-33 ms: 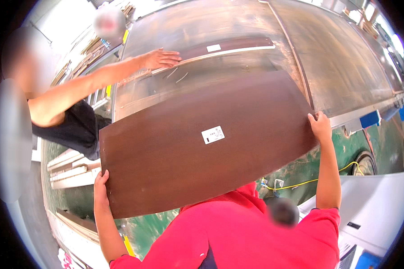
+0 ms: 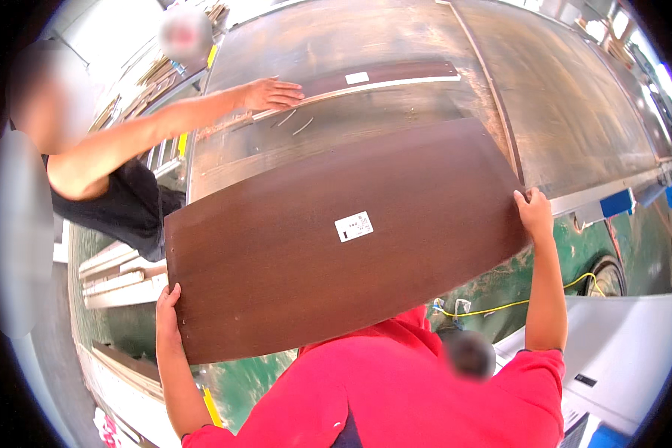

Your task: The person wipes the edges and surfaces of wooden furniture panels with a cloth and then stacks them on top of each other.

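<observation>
A wide dark brown wood panel (image 2: 291, 276) with a white label (image 2: 353, 226) near its middle is held up before me, slanting upward to the right. My left hand (image 2: 169, 308) grips its left edge near the lower corner, the thumb on the face. At the right edge, my right hand (image 2: 534, 212) is closed round the panel. Fingers behind the board are partly hidden. Beyond it, a narrow brown strip (image 2: 396, 73) with a pale front edge and a white label lies on the worktable (image 2: 336, 41). Another person's hand (image 2: 275, 94) reaches over the strip's left end.
A person in a dark garment (image 2: 119, 209) stands at the left of the worktable. Pale boards (image 2: 123, 287) are stacked at lower left. A yellow cable (image 2: 500, 307) crosses the green floor at right, near a large white panel (image 2: 635, 336). A raised strip (image 2: 493, 97) divides the tabletop.
</observation>
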A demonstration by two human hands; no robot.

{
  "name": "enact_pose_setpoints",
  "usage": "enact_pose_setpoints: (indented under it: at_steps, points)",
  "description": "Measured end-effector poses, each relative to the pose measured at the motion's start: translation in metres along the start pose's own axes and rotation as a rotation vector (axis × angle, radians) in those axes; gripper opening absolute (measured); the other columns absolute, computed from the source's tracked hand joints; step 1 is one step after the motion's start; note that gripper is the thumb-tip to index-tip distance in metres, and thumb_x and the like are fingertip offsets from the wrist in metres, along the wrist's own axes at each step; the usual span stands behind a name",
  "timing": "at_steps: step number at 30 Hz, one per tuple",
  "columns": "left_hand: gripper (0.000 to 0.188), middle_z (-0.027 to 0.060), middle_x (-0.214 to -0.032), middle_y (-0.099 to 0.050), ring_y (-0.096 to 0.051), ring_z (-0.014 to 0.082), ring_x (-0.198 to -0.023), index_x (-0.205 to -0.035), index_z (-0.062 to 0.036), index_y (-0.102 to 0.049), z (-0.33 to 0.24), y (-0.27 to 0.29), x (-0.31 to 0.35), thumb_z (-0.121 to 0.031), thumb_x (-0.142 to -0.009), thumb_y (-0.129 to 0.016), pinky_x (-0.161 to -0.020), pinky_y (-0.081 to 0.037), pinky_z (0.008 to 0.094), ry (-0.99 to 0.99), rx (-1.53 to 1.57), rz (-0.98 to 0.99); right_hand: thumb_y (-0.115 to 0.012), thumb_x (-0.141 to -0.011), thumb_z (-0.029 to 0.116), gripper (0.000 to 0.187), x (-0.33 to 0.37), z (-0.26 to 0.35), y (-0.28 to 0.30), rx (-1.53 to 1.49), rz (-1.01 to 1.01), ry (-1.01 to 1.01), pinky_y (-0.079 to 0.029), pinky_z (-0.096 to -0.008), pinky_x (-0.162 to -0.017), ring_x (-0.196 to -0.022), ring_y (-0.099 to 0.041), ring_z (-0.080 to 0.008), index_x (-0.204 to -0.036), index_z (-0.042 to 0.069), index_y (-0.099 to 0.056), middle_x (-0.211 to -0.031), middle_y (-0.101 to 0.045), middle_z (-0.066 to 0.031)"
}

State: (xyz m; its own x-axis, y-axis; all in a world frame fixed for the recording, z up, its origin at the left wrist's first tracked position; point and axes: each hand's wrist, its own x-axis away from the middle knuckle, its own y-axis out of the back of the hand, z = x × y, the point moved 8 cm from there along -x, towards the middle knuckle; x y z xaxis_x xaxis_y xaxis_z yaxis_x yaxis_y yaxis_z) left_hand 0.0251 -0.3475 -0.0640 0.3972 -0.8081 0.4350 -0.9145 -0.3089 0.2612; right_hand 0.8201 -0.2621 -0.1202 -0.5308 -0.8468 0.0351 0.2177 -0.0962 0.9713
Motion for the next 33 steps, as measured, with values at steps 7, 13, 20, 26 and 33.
enact_pose_setpoints:
  at_steps: [7, 13, 20, 26, 33]
  points:
    - [0.046, 0.0088, -0.123, -0.055, -0.051, 0.019, -0.112, -0.121, 0.0016, -0.053, 0.047, -0.007, 0.052, -0.035, -0.093, -0.05, -0.097, -0.036, 0.0319, 0.107, 0.146, -0.136, -0.048, -0.087, 0.052, 0.056, -0.012, 0.007, 0.004, 0.151, 0.008, 0.009, -0.042, -0.0461, -0.086, -0.098, -0.055, -0.0391, -0.097, -0.002, -0.061, -0.1, -0.062, -0.0216]
    - [0.057, 0.0118, -0.125, -0.053, -0.047, 0.0202, -0.114, -0.121, 0.0054, -0.051, 0.071, 0.003, 0.077, -0.043, -0.091, -0.051, -0.1, -0.031, 0.0333, 0.094, 0.168, -0.298, -0.055, -0.084, 0.048, 0.052, -0.029, -0.012, -0.008, -0.055, -0.088, -0.049, -0.044, -0.0463, -0.079, -0.088, -0.059, -0.0419, -0.084, -0.004, -0.062, -0.088, -0.063, -0.0246]
    - [0.057, 0.0141, -0.117, -0.057, -0.053, 0.022, -0.107, -0.119, 0.0062, -0.052, 0.102, 0.05, 0.101, -0.042, -0.09, -0.055, -0.095, -0.038, 0.0339, -0.012, 0.176, -0.475, -0.055, -0.083, 0.049, 0.052, -0.01, 0.016, 0.01, -0.13, -0.2, -0.017, -0.045, -0.0453, -0.078, -0.086, -0.06, -0.0417, -0.084, -0.003, -0.063, -0.087, -0.064, -0.0246]
    - [0.06, 0.0146, -0.116, -0.058, -0.055, 0.0198, -0.102, -0.124, 0.0086, -0.048, 0.174, 0.125, 0.2, -0.039, -0.089, -0.057, -0.091, -0.041, 0.0309, 0.028, 0.256, -0.725, -0.05, -0.088, 0.045, 0.05, 0.059, 0.116, 0.045, -0.23, -0.198, 0.266, -0.045, -0.0407, -0.081, -0.088, -0.063, -0.0323, -0.095, -0.002, -0.066, -0.094, -0.065, -0.0237]
    - [0.046, 0.0068, -0.104, -0.061, -0.054, 0.0134, -0.093, -0.112, 0.001, -0.058, 0.262, 0.186, 0.324, -0.039, -0.09, -0.056, -0.085, -0.041, 0.0282, 0.006, 0.517, -0.796, -0.053, -0.087, 0.042, 0.056, 0.122, 0.202, 0.062, -0.632, -0.181, 0.523, -0.046, -0.0383, -0.084, -0.093, -0.06, -0.0337, -0.108, -0.009, -0.059, -0.106, -0.063, -0.0219]
